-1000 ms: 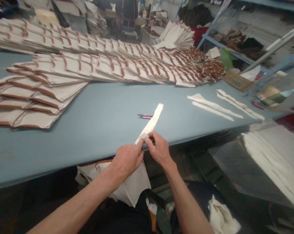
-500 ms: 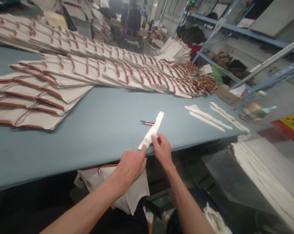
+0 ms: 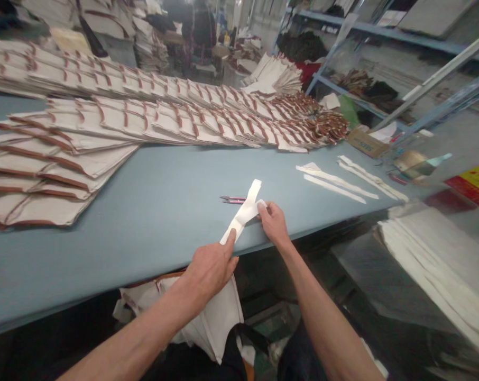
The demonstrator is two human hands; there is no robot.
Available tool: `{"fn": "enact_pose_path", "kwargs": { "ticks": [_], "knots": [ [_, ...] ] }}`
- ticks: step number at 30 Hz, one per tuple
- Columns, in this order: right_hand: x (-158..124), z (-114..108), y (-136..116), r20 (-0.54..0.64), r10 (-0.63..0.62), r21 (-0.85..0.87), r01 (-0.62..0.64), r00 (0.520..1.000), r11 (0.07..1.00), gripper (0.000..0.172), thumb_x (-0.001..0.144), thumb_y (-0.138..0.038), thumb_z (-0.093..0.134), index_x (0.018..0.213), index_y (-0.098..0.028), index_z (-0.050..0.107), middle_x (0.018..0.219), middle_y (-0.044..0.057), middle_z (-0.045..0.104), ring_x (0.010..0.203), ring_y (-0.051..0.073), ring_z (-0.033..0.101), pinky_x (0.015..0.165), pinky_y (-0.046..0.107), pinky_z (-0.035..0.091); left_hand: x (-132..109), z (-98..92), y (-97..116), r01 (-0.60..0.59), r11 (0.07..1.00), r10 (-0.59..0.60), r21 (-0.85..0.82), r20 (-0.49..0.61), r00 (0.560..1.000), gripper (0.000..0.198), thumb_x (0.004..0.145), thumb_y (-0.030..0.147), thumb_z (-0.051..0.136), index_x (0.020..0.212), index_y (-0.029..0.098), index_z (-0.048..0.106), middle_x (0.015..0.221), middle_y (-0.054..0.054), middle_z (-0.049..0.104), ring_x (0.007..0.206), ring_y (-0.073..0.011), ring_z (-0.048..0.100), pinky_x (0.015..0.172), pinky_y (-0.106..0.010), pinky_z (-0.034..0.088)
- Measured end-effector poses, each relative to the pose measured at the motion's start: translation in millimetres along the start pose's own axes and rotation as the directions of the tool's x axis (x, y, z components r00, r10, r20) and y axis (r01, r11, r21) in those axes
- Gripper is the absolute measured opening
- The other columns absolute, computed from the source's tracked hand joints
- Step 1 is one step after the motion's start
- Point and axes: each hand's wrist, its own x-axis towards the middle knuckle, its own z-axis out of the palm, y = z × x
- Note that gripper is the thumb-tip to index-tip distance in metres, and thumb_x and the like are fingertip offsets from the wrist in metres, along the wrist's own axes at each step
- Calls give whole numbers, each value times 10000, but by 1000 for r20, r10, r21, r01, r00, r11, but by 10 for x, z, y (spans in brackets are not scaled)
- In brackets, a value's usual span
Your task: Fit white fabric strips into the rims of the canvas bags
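A stack of narrow white strips [image 3: 243, 212] lies slantwise near the front edge of the blue-green table. My left hand [image 3: 213, 269] is closed at its near end, a fingertip pressing on the strips and the other fingers curled below. Between the fingertips of my right hand [image 3: 274, 221] is pinched the end of one strip, peeled up and bent off to the right. Thread snips [image 3: 232, 200] lie on the table, their handle end partly under the strips. I cannot tell whether the strips are cloth or paper.
Long rows of overlapping cream fabric pieces with brown edging [image 3: 176, 119] cover the table's back, with a fanned stack [image 3: 45, 180] at left. More white strips [image 3: 334, 182] lie to the right. A similar cream piece [image 3: 208, 323] hangs below the table edge. Blue shelving [image 3: 366, 32] stands behind.
My right hand has moved right and slightly up, drawing the strip's end away from the stack. My left hand stays at the near end. The whole view has shifted slightly.
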Motion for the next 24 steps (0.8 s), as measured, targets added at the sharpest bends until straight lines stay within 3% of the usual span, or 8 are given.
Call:
{"fn": "enact_pose_path", "kwargs": {
  "ticks": [4, 9, 13, 18, 24],
  "knots": [
    [169, -44, -9, -17, 20, 82, -18, 1000, 996, 332, 1027, -364, 665, 1291, -163, 645, 1261, 98, 680, 1046, 238, 703, 885, 438, 617, 92, -53, 19, 5, 1000, -5, 17, 32, 999, 611, 1034, 306, 572, 1592, 111, 419, 1064, -224, 791, 991, -408, 779, 820, -480, 616],
    [618, -193, -74, -132, 25, 179, -1, 991, 984, 317, 1031, -363, 660, 1274, -160, 648, 1223, 91, 689, 999, 221, 710, 845, 411, 625, 115, -35, -19, 16, 1000, -17, 19, 47, 999, 644, 1043, 343, 558, 1622, 134, 371, 1075, -206, 793, 1007, -400, 774, 840, -484, 606],
    [1034, -312, -150, -257, 12, 214, 44, 966, 976, 249, 1042, -365, 643, 1151, -142, 664, 1021, 46, 702, 801, 156, 697, 680, 301, 613, 118, -44, -26, 22, 1000, -22, 8, 75, 997, 647, 1050, 345, 543, 1636, 152, 349, 1081, -181, 800, 1030, -380, 768, 860, -470, 599],
    [1577, -429, -237, -397, -16, 171, 91, 918, 981, 212, 1036, -350, 560, 943, -167, 613, 727, -31, 584, 648, 147, 632, 502, 232, 538, 145, -92, 8, 48, 999, -50, 17, 126, 991, 670, 1058, 347, 533, 1657, 152, 307, 1068, -185, 805, 1011, -392, 773, 853, -486, 599],
    [2210, -646, -313, -453, -141, 21, 168, 880, 986, 196, 1008, -325, 532, 941, -162, 617, 727, -3, 584, 685, 183, 632, 586, 306, 568, 190, -111, 48, 90, 996, -92, 18, 180, 979, 679, 1060, 358, 532, 1664, 156, 297, 1029, -175, 816, 993, -408, 778, 859, -511, 602]
  ]
}}
